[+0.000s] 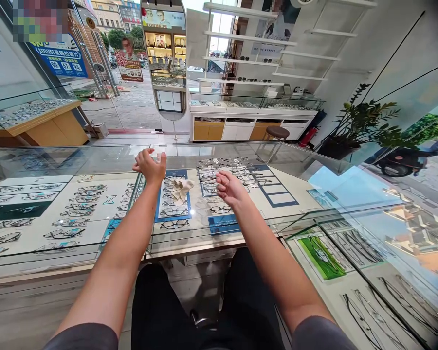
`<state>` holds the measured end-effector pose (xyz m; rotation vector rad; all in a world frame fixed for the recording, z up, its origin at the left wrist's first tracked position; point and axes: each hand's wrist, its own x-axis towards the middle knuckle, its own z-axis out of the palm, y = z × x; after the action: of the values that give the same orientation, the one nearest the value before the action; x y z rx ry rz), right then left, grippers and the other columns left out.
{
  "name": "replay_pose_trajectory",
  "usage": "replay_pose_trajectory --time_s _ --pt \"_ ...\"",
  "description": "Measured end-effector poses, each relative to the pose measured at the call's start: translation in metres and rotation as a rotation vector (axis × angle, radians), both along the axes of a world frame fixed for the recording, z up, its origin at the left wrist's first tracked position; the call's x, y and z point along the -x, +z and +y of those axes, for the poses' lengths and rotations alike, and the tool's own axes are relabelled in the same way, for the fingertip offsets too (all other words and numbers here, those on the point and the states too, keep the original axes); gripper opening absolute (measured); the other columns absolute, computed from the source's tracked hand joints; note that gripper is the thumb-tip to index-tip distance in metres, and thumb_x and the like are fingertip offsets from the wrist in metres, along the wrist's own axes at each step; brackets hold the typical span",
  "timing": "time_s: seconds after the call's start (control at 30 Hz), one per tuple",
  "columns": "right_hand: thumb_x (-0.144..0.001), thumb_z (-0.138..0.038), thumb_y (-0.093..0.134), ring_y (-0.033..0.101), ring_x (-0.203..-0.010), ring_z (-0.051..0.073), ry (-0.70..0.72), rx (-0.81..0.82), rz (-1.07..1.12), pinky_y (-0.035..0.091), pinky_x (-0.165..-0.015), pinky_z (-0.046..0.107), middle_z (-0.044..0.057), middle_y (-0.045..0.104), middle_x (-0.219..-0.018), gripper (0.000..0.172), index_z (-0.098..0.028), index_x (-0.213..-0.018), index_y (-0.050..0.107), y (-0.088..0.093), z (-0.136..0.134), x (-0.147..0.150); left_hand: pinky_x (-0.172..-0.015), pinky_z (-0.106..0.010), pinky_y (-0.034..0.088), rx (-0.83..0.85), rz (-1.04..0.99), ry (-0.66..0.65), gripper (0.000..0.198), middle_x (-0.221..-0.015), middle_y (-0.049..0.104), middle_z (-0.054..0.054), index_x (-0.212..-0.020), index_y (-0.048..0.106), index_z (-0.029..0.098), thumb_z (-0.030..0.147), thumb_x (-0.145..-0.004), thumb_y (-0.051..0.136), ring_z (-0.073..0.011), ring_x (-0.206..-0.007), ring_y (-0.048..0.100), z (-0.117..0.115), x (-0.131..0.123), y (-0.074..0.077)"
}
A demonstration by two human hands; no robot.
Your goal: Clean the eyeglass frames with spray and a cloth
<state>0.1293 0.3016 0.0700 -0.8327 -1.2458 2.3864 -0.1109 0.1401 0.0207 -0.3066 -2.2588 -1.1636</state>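
Note:
My left hand (pixel 150 166) is raised over the glass counter, thumb apart from its bent fingers. Nothing can be made out for certain in its grasp. A crumpled beige cloth (pixel 181 190) lies on the glass to its right, between my two hands. My right hand (pixel 231 189) hovers above the counter with its fingers loosely curled and slightly apart; I see no object in it. Beneath it, eyeglass frames (pixel 221 209) sit inside the glass display case (pixel 204 249). Close by are more glasses on a blue-bordered tray (pixel 188 212).
Rows of glasses (pixel 81 201) fill the case on the left. Another glass case with a green card (pixel 320 257) stands at the right. Beyond the counter are a tall mirror (pixel 168 58), a brown stool (pixel 277 131), a potted plant (pixel 365 116) and white wall shelves (pixel 248 38).

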Motion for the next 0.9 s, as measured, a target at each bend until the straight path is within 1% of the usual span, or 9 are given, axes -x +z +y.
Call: replay_pose_trajectory --time_s 0.1,0.17,0.23,0.33,0.47,0.63,0.73,0.8,0.9 --pt "-0.091 -0.028 0.072 0.047 -0.049 0.010 0.075 -0.677 -0.104 0.035 -0.048 0.023 -0.003 0.063 -0.062 0.010 -0.019 -0.095 0.076 0.009 0.017 0.011 -0.111 -0.055 0.032 -0.037 0.105 0.008 0.032 -0.134 0.068 -0.017 -0.120 0.059 0.022 0.039 -0.093 0.062 -0.0393 -0.130 0.060 -0.002 -0.001 0.003" --pt "-0.093 -0.023 0.069 0.065 -0.067 0.016 0.148 -1.218 -0.350 0.046 -0.062 0.027 0.003 0.075 -0.076 0.015 -0.020 -0.099 0.082 0.014 0.029 0.028 -0.112 -0.055 0.030 -0.049 0.170 0.001 0.027 -0.133 0.068 -0.018 -0.116 0.059 0.021 0.036 -0.093 0.059 -0.0392 -0.130 0.060 -0.003 -0.002 0.005" --pt "-0.096 -0.020 0.064 0.076 -0.091 0.023 0.296 -1.619 -0.640 0.053 -0.076 0.031 0.007 0.084 -0.100 0.025 -0.026 -0.110 0.085 0.016 0.038 0.048 -0.113 -0.054 0.029 -0.046 0.242 -0.017 0.024 -0.132 0.068 -0.018 -0.113 0.059 0.022 0.034 -0.093 0.058 -0.0391 -0.134 0.060 -0.004 -0.003 0.007" --pt "-0.093 -0.013 0.068 0.078 -0.109 0.032 0.402 -1.742 -0.768 0.056 -0.090 0.037 0.014 0.084 -0.119 0.027 -0.023 -0.110 0.087 0.014 0.047 0.074 -0.115 -0.054 0.028 -0.023 0.338 -0.067 0.022 -0.127 0.070 -0.017 -0.109 0.059 0.023 0.034 -0.090 0.059 -0.0382 -0.139 0.059 -0.004 -0.008 0.011" --pt "-0.090 -0.008 0.068 0.078 -0.115 0.036 0.480 -1.791 -0.819 0.058 -0.095 0.041 0.020 0.083 -0.122 0.030 -0.019 -0.111 0.087 0.007 0.051 0.091 -0.115 -0.053 0.027 -0.012 0.426 -0.163 0.022 -0.120 0.073 -0.015 -0.106 0.059 0.023 0.037 -0.089 0.060 -0.0381 -0.140 0.061 -0.002 -0.014 0.013" --pt "-0.087 -0.006 0.069 0.078 -0.118 0.037 0.535 -1.808 -0.850 0.059 -0.096 0.041 0.021 0.083 -0.122 0.032 -0.018 -0.112 0.086 0.003 0.053 0.099 -0.113 -0.052 0.029 -0.030 0.571 -0.300 0.019 -0.110 0.076 -0.013 -0.103 0.059 0.023 0.039 -0.091 0.058 -0.0384 -0.135 0.066 0.004 -0.021 0.012" --pt "-0.086 -0.007 0.071 0.078 -0.115 0.036 0.537 -1.788 -0.846 0.059 -0.094 0.040 0.020 0.083 -0.122 0.031 -0.019 -0.110 0.087 0.012 0.053 0.098 -0.110 -0.050 0.034 -0.015 0.663 -0.342 0.016 -0.106 0.078 -0.011 -0.101 0.061 0.024 0.037 -0.092 0.059 -0.0359 -0.131 0.070 0.009 -0.027 0.012" --pt "-0.086 -0.008 0.072 0.079 -0.111 0.034 0.525 -1.772 -0.815 0.059 -0.091 0.039 0.019 0.084 -0.120 0.028 -0.019 -0.106 0.087 0.025 0.054 0.092 -0.109 -0.049 0.036 -0.011 0.684 -0.374 0.014 -0.104 0.078 -0.011 -0.100 0.061 0.024 0.035 -0.092 0.059 -0.0348 -0.129 0.071 0.012 -0.031 0.013" --pt "-0.088 -0.012 0.071 0.081 -0.098 0.028 0.508 -1.748 -0.730 0.058 -0.085 0.034 0.012 0.087 -0.105 0.021 -0.022 -0.096 0.088 0.049 0.055 0.075 -0.109 -0.050 0.038 0.001 0.638 -0.412 0.012 -0.102 0.078 -0.011 -0.097 0.062 0.024 0.035 -0.092 0.059 -0.0346 -0.128 0.071 0.015 -0.036 0.014"
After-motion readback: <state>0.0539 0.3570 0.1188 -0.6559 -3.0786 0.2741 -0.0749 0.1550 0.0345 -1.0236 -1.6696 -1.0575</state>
